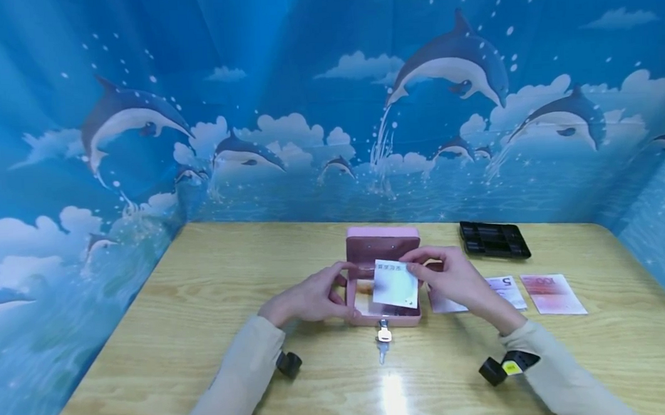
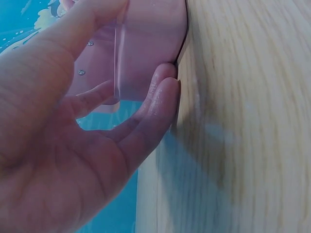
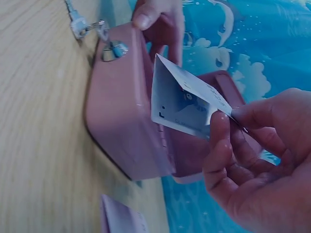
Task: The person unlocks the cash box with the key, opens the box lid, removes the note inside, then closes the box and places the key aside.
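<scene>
Sleeves [image 1: 231, 376] poke in from 7 and 4 o'clock. Box [image 1: 366, 321] sits open, tray [image 1: 495, 241] at its 2 o'clock. Left grip [image 1: 314, 296]'s clamped on the box's 9 o'clock side, right grip [image 1: 455, 277]'s pinching a folded note [image 1: 395, 285] over it; keys [image 1: 384, 336] at 6.

A blue cloth backdrop [image 1: 277, 22], softly creased, stretches across the far side and round both flanks, printed with white clouds [image 1: 289, 128], a sparkling sea [image 1: 287, 200] and leaping dolphins [image 1: 448, 54], the largest between one and two o'clock and another big one at ten. Below spreads a pale wood-grain table [image 1: 217, 263], its far edge running from nine to three o'clock, with a bright streak of reflected light [image 1: 395, 401] between five and six.
</scene>
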A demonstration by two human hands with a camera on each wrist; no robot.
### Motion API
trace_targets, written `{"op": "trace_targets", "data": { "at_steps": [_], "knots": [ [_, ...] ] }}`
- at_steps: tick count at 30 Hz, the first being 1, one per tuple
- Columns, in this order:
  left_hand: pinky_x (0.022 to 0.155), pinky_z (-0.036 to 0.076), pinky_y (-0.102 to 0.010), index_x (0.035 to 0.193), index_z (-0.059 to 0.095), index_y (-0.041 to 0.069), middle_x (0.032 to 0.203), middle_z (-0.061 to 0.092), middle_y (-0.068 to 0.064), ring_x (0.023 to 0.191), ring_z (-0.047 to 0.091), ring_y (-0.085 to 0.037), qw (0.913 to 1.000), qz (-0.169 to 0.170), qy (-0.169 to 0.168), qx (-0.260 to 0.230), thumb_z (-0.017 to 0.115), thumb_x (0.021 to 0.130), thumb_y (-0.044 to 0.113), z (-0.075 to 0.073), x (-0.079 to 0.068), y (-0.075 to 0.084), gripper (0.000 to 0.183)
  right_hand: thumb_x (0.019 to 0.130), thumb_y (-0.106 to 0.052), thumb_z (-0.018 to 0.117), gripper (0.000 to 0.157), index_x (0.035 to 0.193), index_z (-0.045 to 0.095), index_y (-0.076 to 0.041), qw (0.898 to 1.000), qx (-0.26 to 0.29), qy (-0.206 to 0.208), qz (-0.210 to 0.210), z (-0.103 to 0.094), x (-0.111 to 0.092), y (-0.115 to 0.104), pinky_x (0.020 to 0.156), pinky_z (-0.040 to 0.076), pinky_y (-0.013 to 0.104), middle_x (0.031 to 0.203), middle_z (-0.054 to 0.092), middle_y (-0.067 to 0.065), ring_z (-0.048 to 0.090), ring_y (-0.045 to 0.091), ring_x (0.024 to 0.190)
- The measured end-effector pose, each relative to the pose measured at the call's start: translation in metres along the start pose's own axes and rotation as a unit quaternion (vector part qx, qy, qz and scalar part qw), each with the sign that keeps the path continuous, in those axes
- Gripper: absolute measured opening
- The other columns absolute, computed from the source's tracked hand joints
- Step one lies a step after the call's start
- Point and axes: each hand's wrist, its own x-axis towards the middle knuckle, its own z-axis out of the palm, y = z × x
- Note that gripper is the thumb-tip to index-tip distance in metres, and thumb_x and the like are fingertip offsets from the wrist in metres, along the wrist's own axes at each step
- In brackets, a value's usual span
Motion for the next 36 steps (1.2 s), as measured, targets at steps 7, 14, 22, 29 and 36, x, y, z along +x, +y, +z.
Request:
{"op": "trace_targets", "data": {
  "at_steps": [7, 14, 22, 29, 36],
  "knots": [
    [0.099, 0.055, -0.038, 0.157, 0.032, 0.025, 0.134, 0.059, -0.005, 0.101, 0.067, -0.012, 0.9999, -0.014, 0.001, 0.005, 0.086, 0.082, 0.039, 0.000, 0.000, 0.002, 0.093, 0.103, -0.025, 0.063, 0.028, 0.124, 0.071, -0.010, 1.000, -0.007, 0.010, -0.017, -0.017, -0.011, -0.008, 0.054, 0.052, 0.035, 0.098, 0.069, 0.012, 0.063, 0.025, 0.072],
    [0.099, 0.055, -0.037, 0.156, 0.033, 0.023, 0.133, 0.059, -0.007, 0.100, 0.068, -0.012, 1.0000, -0.001, 0.000, -0.001, 0.086, 0.083, 0.036, 0.000, 0.000, 0.000, 0.092, 0.102, -0.028, 0.064, 0.024, 0.120, 0.073, -0.013, 0.999, -0.034, 0.011, -0.023, -0.029, -0.022, -0.009, 0.054, 0.051, 0.034, 0.099, 0.069, 0.011, 0.063, 0.029, 0.070],
    [0.097, 0.056, -0.037, 0.155, 0.034, 0.024, 0.131, 0.058, -0.006, 0.100, 0.067, -0.013, 0.9999, -0.006, -0.001, -0.010, 0.086, 0.083, 0.035, 0.000, 0.000, 0.000, 0.090, 0.101, -0.026, 0.066, 0.024, 0.119, 0.072, -0.010, 0.999, -0.044, 0.014, -0.004, -0.042, -0.034, -0.002, 0.055, 0.051, 0.032, 0.110, 0.068, 0.014, 0.062, 0.029, 0.068],
    [0.095, 0.057, -0.035, 0.155, 0.034, 0.022, 0.131, 0.059, -0.006, 0.098, 0.068, -0.012, 0.9999, -0.001, -0.002, -0.011, 0.086, 0.083, 0.033, 0.001, -0.001, -0.001, 0.090, 0.100, -0.020, 0.066, 0.024, 0.119, 0.071, -0.005, 0.999, -0.036, -0.011, 0.019, -0.052, -0.043, 0.009, 0.052, 0.051, 0.029, 0.103, 0.070, 0.010, 0.059, 0.016, 0.063],
    [0.096, 0.056, -0.035, 0.157, 0.033, 0.021, 0.133, 0.059, -0.007, 0.098, 0.068, -0.011, 1.0000, 0.006, -0.002, 0.000, 0.086, 0.084, 0.032, 0.001, -0.001, -0.001, 0.091, 0.100, -0.021, 0.067, 0.026, 0.119, 0.070, -0.004, 0.998, -0.045, -0.034, 0.036, -0.061, -0.052, 0.019, 0.057, 0.054, 0.030, 0.112, 0.070, 0.014, 0.064, 0.014, 0.070]
  ]
}}
